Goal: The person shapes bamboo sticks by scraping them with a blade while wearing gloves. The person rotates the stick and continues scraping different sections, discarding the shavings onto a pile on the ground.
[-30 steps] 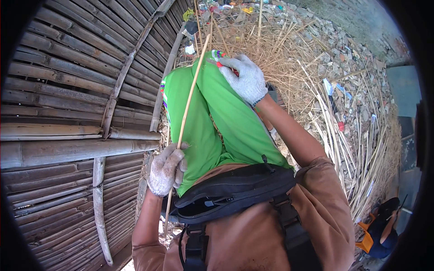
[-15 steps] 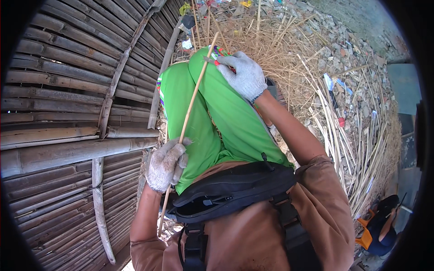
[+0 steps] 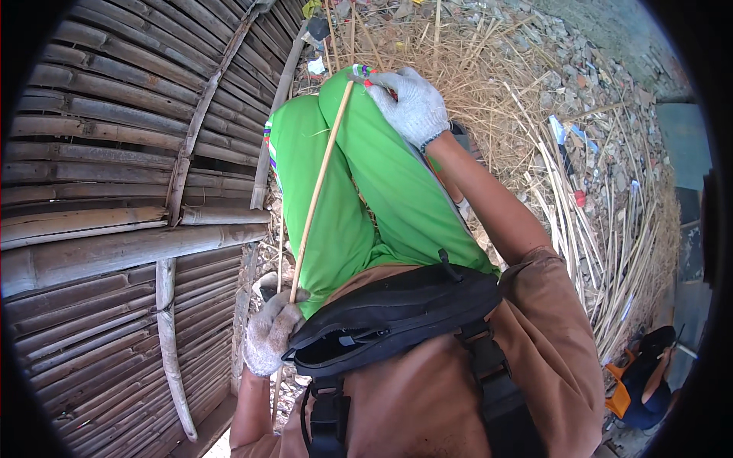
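My gloved left hand point(image 3: 271, 336) is closed round a long, thin bamboo strip point(image 3: 319, 187) near my left hip. The strip slants up over my green-clad thighs point(image 3: 389, 183), and its near end passes behind the hand. At the strip's far end, by my knees, my gloved right hand point(image 3: 411, 107) grips a small knife point(image 3: 357, 78) with a red handle. The short blade lies at the tip of the strip; whether it touches is hard to make out. Most of the handle is hidden in the glove.
A bamboo-slat wall point(image 3: 99, 175) runs close along my left. Many pale bamboo strips point(image 3: 569, 221) lie on the rubble at right, with straw-like shavings point(image 3: 473, 84) ahead. A black bag point(image 3: 405, 313) crosses my waist. Another person point(image 3: 649, 382) is at the lower right beside something orange.
My left hand has drawn back toward my hip, pulling the strip with it. The strip's far end has come down to the knife; my right hand has hardly moved.
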`<state>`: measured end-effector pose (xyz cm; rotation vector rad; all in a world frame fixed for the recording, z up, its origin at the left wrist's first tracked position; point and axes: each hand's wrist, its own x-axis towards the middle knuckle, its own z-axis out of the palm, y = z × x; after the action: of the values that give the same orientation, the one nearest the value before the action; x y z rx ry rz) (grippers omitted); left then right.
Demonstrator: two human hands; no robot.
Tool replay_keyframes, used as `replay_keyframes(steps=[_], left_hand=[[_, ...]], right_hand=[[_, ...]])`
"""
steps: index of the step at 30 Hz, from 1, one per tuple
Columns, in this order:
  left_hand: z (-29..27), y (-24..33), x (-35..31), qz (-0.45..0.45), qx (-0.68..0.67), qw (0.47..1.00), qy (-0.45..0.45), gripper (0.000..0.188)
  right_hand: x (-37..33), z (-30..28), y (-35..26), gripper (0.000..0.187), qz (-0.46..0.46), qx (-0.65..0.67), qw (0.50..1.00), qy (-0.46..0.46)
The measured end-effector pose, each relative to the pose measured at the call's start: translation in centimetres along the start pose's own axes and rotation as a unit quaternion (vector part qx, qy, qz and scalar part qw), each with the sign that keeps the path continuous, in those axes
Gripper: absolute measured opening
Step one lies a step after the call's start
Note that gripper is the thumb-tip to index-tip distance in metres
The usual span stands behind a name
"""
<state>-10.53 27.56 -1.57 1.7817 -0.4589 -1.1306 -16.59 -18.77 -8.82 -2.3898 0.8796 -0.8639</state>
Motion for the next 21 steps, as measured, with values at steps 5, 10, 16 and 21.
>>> replay_keyframes(steps=[5,10,16,21], left_hand=[[0.9,1.6,2.7,0.022,-0.021,1.000,0.000,0.040],[2.0,4.2,7.4,-0.012,-0.132,0.990,-0.040,0.040],[3.0,6.8,10.9,-0.010,-0.059,0.997,-0.054,0.034],[3.7,7.3,12.1,-0.007,-0.035,0.999,-0.034,0.032]], right_hand=[[-1.3,0.3,-0.7,0.032,0.038,0.056,0.996,0.059],[-1.4,-0.7,-1.1,0.030,0.014,0.064,0.997,0.035],[-1.4,-1.2,-0.7,0.029,-0.005,0.014,0.999,-0.038],[-1.8,-1.4,-0.8,0.026,-0.086,0.009,0.995,-0.049]])
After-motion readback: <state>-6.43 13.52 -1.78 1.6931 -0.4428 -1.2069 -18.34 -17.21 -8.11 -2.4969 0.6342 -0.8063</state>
